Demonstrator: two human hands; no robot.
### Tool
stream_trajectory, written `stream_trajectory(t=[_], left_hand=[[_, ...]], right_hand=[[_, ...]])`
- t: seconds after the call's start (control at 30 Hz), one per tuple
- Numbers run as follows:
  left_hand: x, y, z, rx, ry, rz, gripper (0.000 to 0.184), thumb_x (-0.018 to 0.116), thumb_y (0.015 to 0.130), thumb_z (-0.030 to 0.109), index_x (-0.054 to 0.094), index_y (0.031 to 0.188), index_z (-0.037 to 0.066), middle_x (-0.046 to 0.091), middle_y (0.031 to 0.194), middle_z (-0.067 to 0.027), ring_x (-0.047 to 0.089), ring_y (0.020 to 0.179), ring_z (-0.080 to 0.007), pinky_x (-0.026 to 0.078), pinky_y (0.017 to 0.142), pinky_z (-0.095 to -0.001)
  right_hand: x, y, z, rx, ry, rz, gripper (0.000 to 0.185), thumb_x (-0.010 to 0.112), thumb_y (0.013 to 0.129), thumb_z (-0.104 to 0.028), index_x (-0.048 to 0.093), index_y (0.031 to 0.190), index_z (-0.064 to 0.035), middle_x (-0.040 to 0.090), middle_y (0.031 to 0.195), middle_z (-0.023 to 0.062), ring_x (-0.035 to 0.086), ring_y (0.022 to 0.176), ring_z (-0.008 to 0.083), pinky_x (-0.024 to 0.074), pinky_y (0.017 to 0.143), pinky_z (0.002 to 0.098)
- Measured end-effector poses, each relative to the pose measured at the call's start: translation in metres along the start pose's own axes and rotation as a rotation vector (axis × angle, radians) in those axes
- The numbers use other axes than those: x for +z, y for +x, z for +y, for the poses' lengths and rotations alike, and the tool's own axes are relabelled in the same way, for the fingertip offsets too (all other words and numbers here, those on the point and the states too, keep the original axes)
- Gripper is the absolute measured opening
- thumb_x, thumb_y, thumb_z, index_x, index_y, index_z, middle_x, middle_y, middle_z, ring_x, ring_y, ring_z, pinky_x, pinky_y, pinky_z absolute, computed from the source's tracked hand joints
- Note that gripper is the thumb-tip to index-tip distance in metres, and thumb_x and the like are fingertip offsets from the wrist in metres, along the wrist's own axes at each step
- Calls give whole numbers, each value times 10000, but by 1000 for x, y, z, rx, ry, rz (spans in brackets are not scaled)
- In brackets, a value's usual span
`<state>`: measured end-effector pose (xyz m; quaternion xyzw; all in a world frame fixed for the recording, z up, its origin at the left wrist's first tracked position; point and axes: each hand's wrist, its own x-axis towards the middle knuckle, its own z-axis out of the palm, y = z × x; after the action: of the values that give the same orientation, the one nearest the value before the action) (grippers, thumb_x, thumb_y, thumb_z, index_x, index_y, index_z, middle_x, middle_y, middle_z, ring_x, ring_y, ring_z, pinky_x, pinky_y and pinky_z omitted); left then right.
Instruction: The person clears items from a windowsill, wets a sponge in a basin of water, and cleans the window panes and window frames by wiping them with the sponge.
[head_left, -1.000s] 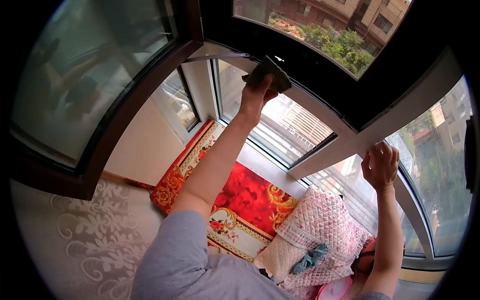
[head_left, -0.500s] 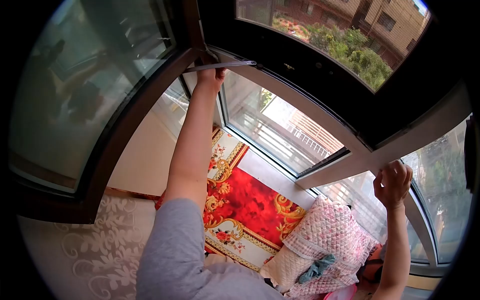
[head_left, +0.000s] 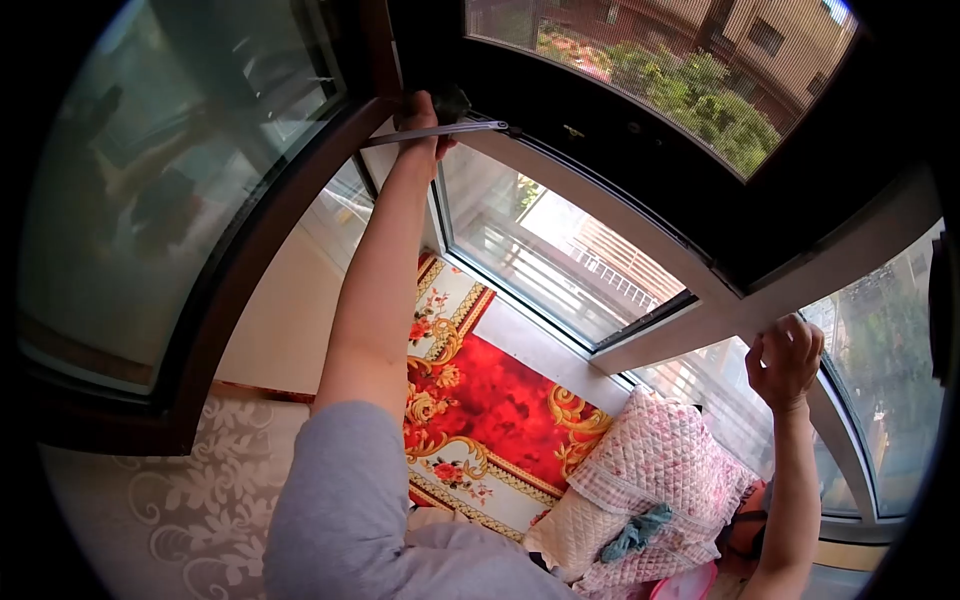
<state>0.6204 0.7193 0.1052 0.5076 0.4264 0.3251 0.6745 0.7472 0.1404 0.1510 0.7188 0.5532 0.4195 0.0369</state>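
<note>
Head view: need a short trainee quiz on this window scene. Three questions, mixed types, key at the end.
1. The metal stay crosses in front of the:
A) left hand
B) right hand
C) neither of the hands
2. True or false: the teal cloth lies on quilted fabric.
3. Fill in: the rim of the round container is ____.

Key: 1 A; 2 true; 3 pink.

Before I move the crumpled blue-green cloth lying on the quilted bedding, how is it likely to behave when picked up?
The cloth looks floppy, judging by its loose folds and bunched middle. It is probably light, being small beside the quilted bedding. Nothing visible pins it, so it may slide if pushed.
</note>
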Motion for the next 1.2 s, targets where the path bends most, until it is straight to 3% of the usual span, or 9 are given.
stream_trajectory(t=[0.2, 0.4, 0.53, 0.7, 0.93, 1.0, 1.13, 1.17, 1.2], left_hand=[[5, -24, -6, -90, 76, -26, 628, 443, 942, 748, 577, 847, 142, 523, 638, 27, 469, 494, -82, 331, 413, -221], [44, -90, -42, -26, -41, -124, 670, 225, 1015, 734, 526, 777, 185, 497, 633, 41, 424, 570, -87, 320, 568, -246], [79, -139, -79, 59, -286, -203, 632, 253, 1069, 632, 502, 730, 161, 508, 632, 37, 415, 582, -89, 318, 584, -247], [97, -179, -92, 86, -363, -241, 468, 325, 1103, 527, 543, 988, 129, 489, 763, 35, 400, 674, -62, 359, 685, -247], [155, -262, -141, 366, 15, -647, 468, 454, 1085, 444, 593, 926, 25, 620, 725, -58, 587, 692, -165, 457, 705, -327], [168, -273, -149, 510, 148, -710, 432, 503, 1066, 402, 642, 954, 8, 689, 739, -93, 664, 712, -196, 495, 726, -339], [163, -259, -136, 384, 122, -802, 250, 581, 1025, 225, 670, 984, -5, 733, 826, -94, 690, 767, -184, 514, 737, -324], [156, -248, -143, 473, -14, -798, 107, 599, 990, 77, 666, 1020, 0, 716, 853, -88, 660, 770, -158, 515, 727, -310], [150, -239, -152, 282, -123, -778, 121, 579, 975, -7, 648, 1072, 17, 673, 835, -71, 617, 760, -146, 511, 703, -302]], right_hand=[[6, 0, -2, 13, -21, 54, 288, 703, 738, -136, 641, 1016, -96, 539, 1180, 98, 528, 1057, 308, 452, 924, 452], [4, -1, -1, 39, 18, 47, 295, 719, 718, -120, 648, 1004, -112, 548, 1192, 85, 538, 1046, 306, 453, 924, 447], [5, -1, -1, 44, 25, 51, 255, 732, 706, -127, 660, 951, -134, 548, 1181, 65, 532, 1052, 289, 450, 928, 432], [5, -1, -2, 50, 40, 45, 292, 725, 713, -125, 618, 985, -121, 534, 1170, 89, 519, 1060, 311, 443, 921, 456], [4, 3, -4, 49, 5, 112, 252, 725, 706, -133, 669, 950, -157, 563, 1144, 47, 552, 987, 267, 471, 861, 408], [2, 4, -3, 55, 22, 97, 247, 724, 709, -132, 669, 948, -156, 564, 1144, 41, 551, 984, 261, 474, 855, 405], [1, 4, -4, 58, 20, 85, 256, 723, 711, -137, 654, 957, -149, 552, 1146, 49, 543, 998, 267, 465, 875, 413], [2, 3, -4, 57, 21, 74, 276, 720, 715, -141, 640, 979, -139, 544, 1151, 64, 537, 1019, 281, 459, 891, 426], [2, 3, -4, 55, 26, 65, 297, 717, 720, -146, 625, 1002, -129, 536, 1156, 79, 531, 1040, 294, 452, 906, 440]])
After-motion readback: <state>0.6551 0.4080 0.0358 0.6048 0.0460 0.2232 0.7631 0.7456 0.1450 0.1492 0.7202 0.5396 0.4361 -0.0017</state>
